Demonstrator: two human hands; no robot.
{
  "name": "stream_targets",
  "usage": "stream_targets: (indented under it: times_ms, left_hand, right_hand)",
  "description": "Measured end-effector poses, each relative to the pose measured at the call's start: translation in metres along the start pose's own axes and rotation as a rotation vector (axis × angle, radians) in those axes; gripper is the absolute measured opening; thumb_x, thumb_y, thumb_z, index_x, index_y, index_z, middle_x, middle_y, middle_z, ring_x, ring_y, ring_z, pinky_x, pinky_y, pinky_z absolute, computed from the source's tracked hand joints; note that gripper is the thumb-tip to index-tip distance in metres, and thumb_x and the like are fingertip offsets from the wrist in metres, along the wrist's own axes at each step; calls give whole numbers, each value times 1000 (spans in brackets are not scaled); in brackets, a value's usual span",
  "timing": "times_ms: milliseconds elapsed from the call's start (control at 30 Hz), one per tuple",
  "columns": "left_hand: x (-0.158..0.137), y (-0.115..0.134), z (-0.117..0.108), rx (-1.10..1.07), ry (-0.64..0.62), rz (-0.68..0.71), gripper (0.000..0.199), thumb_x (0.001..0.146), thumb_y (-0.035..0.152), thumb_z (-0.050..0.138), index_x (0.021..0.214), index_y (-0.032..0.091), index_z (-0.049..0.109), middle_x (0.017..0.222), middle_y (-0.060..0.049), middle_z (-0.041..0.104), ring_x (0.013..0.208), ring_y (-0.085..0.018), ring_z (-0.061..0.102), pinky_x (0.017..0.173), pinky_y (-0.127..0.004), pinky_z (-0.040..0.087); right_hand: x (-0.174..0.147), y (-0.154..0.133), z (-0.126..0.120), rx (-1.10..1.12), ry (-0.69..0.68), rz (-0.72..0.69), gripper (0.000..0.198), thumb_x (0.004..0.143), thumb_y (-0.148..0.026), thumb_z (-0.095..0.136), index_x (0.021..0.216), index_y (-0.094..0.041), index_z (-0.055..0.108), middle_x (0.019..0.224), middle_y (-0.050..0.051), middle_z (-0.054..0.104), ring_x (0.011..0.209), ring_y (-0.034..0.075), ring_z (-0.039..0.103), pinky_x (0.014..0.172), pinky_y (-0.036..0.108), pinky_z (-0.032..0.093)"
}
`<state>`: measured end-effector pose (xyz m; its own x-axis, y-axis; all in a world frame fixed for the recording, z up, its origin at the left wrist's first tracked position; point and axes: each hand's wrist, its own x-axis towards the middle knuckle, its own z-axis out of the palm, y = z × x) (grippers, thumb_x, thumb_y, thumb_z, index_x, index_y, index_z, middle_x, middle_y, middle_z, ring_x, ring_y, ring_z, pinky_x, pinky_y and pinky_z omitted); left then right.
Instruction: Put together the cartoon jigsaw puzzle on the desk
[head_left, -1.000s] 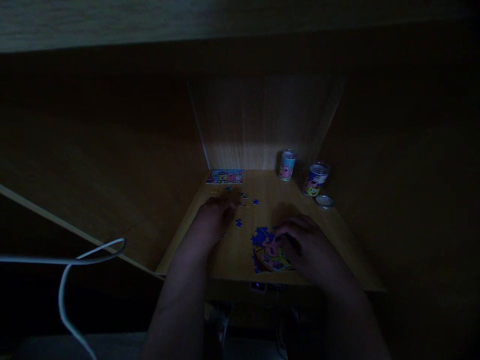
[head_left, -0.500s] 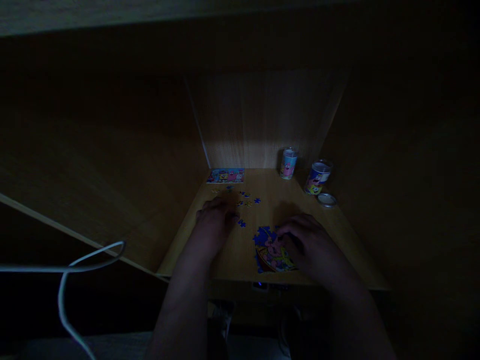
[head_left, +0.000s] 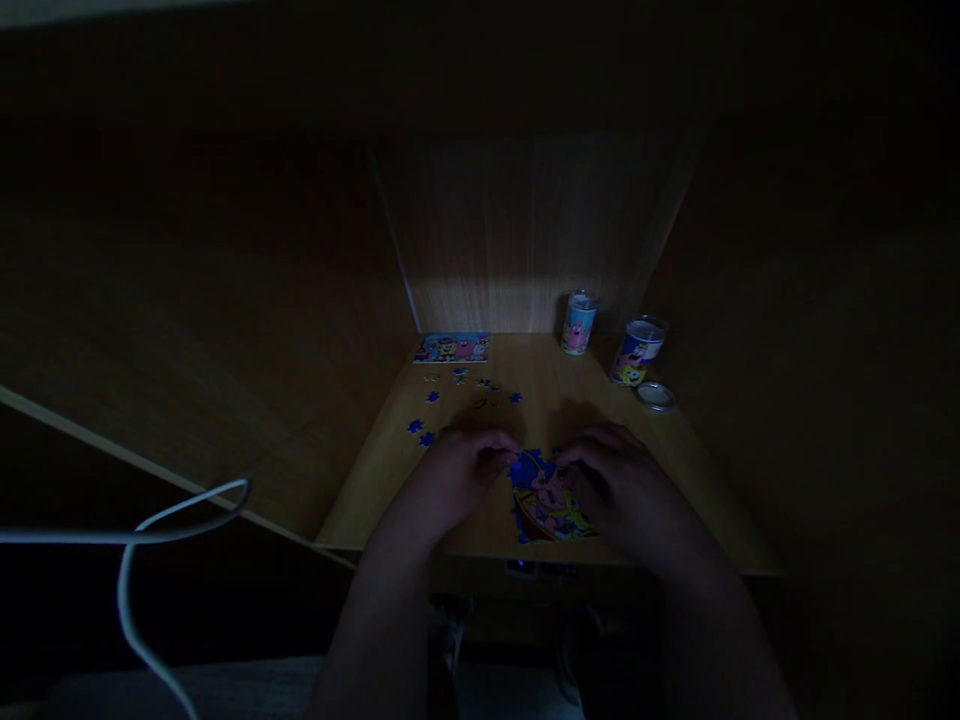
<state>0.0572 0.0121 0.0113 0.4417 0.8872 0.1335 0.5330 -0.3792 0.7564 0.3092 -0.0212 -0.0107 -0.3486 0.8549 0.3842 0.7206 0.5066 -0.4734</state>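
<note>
Fingers of the left hand (head_left: 459, 475) are drawn narrow at the upper-left corner of the partly joined jigsaw puzzle (head_left: 544, 500), lower centre of the frame. The right hand (head_left: 619, 485) curls over its right side, hiding that part; whether either hand grips a piece, I cannot tell. Right of centre stand two cartoon-printed canisters, the farther one (head_left: 577, 330) and the nearer one (head_left: 634, 358), contents unclear, with a round lid (head_left: 656, 397) just beside the nearer. Loose puzzle pieces (head_left: 427, 440) lie left of centre, below a cartoon picture panel (head_left: 452, 348). White cable (head_left: 129, 590) loops at lower left.
</note>
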Motion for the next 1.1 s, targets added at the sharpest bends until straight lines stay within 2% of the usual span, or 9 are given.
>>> stream_targets:
  times_ms: [233, 633, 900, 1100]
  left_hand:
    - [0, -4, 5, 35, 64, -23, 17, 97, 18, 64, 99, 28, 78, 102, 2, 81, 95, -18, 75, 88, -32, 56]
    - [3, -6, 2, 189, 46, 7, 13, 95, 19, 70, 96, 27, 80, 98, 3, 82, 95, -19, 75, 91, -35, 53]
    - [3, -5, 3, 252, 86, 122, 12, 91, 17, 76, 92, 28, 80, 98, 2, 80, 103, -22, 71, 95, -37, 51]
    - [5, -5, 4, 282, 78, 144, 10, 89, 16, 78, 88, 26, 77, 96, 1, 79, 99, -23, 70, 94, -38, 51]
  right_hand:
    - [0, -1, -2, 4, -5, 8, 19, 96, -15, 62, 104, -28, 73, 107, 3, 74, 107, 24, 65, 98, 45, 51]
    - [0, -1, -2, 1, -12, 30, 18, 96, -16, 62, 104, -28, 73, 109, 2, 74, 108, 23, 64, 99, 45, 50]
    - [0, -1, -2, 2, -12, 23, 19, 95, -15, 62, 104, -28, 73, 107, 3, 74, 107, 23, 65, 99, 44, 50]
    - [0, -1, -2, -4, -8, 14, 20, 95, -14, 62, 104, -28, 73, 108, 3, 74, 107, 24, 65, 97, 44, 51]
